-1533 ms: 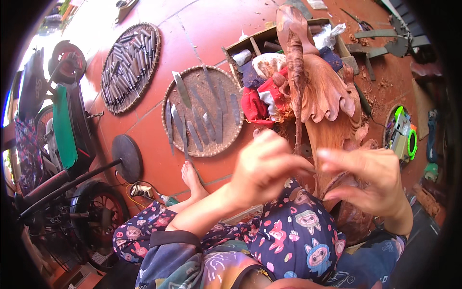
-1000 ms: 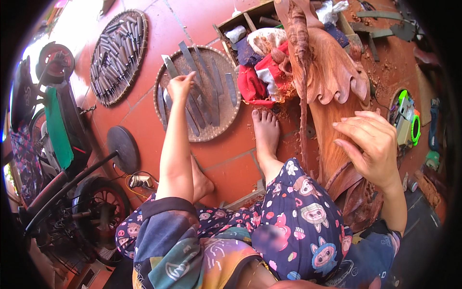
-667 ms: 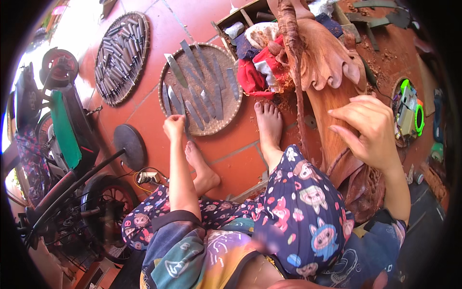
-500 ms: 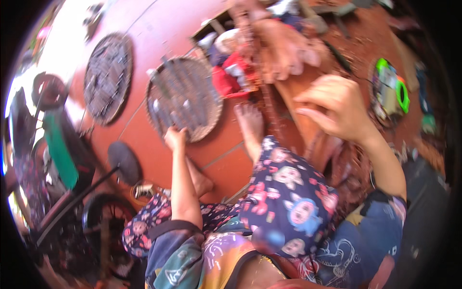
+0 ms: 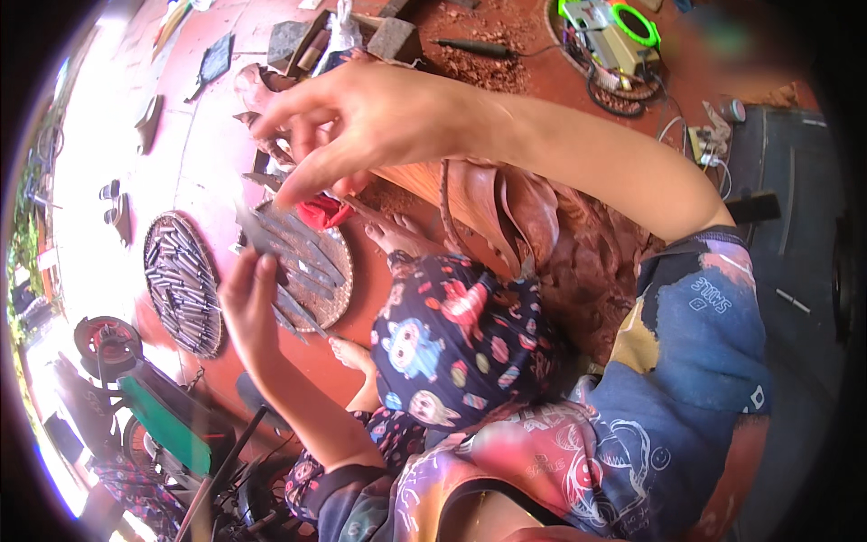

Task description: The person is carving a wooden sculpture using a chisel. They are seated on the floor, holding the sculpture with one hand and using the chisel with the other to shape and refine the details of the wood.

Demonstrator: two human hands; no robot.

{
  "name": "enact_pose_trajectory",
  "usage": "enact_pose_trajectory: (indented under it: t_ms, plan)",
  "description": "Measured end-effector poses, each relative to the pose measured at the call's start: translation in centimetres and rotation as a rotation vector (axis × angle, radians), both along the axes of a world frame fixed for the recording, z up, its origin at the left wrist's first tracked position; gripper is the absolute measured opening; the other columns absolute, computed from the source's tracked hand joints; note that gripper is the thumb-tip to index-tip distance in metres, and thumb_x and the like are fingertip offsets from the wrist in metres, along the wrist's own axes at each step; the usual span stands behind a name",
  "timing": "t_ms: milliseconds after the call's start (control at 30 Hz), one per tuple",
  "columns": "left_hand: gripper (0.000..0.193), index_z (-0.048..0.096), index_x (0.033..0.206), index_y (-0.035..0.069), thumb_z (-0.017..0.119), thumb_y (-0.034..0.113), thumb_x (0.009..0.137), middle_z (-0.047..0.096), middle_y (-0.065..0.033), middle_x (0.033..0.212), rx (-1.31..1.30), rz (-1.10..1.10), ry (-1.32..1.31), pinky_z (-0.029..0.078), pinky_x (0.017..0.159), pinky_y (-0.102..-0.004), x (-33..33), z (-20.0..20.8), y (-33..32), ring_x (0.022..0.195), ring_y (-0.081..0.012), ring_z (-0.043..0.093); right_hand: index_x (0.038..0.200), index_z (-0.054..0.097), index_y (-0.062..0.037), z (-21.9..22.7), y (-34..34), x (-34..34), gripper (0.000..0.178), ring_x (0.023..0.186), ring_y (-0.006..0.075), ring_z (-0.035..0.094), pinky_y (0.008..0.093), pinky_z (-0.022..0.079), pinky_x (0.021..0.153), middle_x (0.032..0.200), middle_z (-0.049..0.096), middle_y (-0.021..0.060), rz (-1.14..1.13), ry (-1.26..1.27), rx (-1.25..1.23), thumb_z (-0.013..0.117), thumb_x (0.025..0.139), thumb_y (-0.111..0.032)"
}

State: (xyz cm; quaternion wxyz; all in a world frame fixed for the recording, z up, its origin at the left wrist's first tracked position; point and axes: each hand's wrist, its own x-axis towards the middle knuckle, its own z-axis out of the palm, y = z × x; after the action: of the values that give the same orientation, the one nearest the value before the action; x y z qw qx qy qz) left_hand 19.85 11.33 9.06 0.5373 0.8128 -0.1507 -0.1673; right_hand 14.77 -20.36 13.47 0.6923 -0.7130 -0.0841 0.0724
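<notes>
My left hand (image 5: 248, 294) is raised above the near side of a round woven tray (image 5: 343, 294), its fingers pinched on a flat grey metal tool (image 5: 259, 230) that is blurred. Several long flat grey tools (image 5: 312, 262) lie on that tray. Farther forward, my right hand (image 5: 348, 126) hangs in the air with fingers spread, thumb apart, and nothing visible in it. Under my right forearm, a large reddish-brown wood carving (image 5: 515, 203) with leaf-like folds rests beside my leg. A red cloth (image 5: 323, 213) shows partly behind the right hand.
Left of the tray, another round tray (image 5: 149, 271) holds many short metal tools. A motorbike (image 5: 172, 415) stands at the left. Ahead lie grey blocks (image 5: 395, 39), a dark pen-shaped tool (image 5: 474, 47) with a cable, and wood shavings; a basket (image 5: 623, 104) holds a bright green ring.
The view has swung, shifting the trays left. My left hand has left the tray's edge, lifting the flat grey tool. My right hand has moved left and forward, its fingers spreading.
</notes>
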Motion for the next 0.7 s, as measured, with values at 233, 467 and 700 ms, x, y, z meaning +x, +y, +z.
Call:
enact_pose_trajectory:
  t_ms: [233,467,700]
  plan:
    - [0.032,0.067,0.100,-0.005,0.071,0.026,0.094,0.064,-0.0034,0.080,-0.132,-0.607,0.193,0.040,0.070,-0.0227,2.1,10.2,-12.4,0.073,-0.0091,0.054,0.142,0.043,-0.0009,1.4,-2.6,0.7,0.075,0.109,0.0221,0.067,0.0331,0.057,0.090,0.118,0.068,0.0186,0.089,-0.091,0.666,0.084,0.080,-0.008]
    - [0.042,0.067,0.113,-0.005,0.068,0.034,0.096,0.066,-0.0052,0.084,-0.015,-0.585,0.258,0.040,0.064,-0.0229,5.5,8.7,-13.0,0.068,-0.0099,0.053,0.110,0.071,-0.0029,1.3,-3.5,-1.1,0.026,0.075,0.0182,0.069,0.0280,0.059,0.071,0.085,0.073,0.0114,0.148,-0.482,0.412,0.077,0.087,-0.011]
    - [0.052,0.057,0.135,-0.006,0.053,0.036,0.104,0.071,-0.0154,0.119,0.097,-0.306,0.446,0.047,0.078,-0.0240,1.2,5.4,-10.7,0.092,-0.0133,0.065,0.107,0.070,-0.0014,-1.9,-2.3,-1.9,0.019,0.080,0.0148,0.071,0.0271,0.057,0.074,0.098,0.071,0.0085,-0.288,-0.149,0.080,0.058,0.093,-0.002]
